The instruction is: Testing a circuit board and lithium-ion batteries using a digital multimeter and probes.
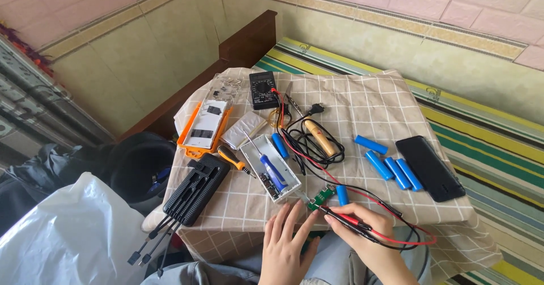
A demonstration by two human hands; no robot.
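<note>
- Left hand (283, 237) lies spread, fingertips steadying green circuit board (321, 197).
- Right hand (362, 222) pinches red and black probes (354, 221) onto it.
- Probing looks underway; blue cells (394, 171) wait loose, white case (270, 168) open.

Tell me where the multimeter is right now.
In the head view, the black multimeter lies at the table's far edge, left of centre, beyond the soldering iron and right of the orange-edged case.
</note>
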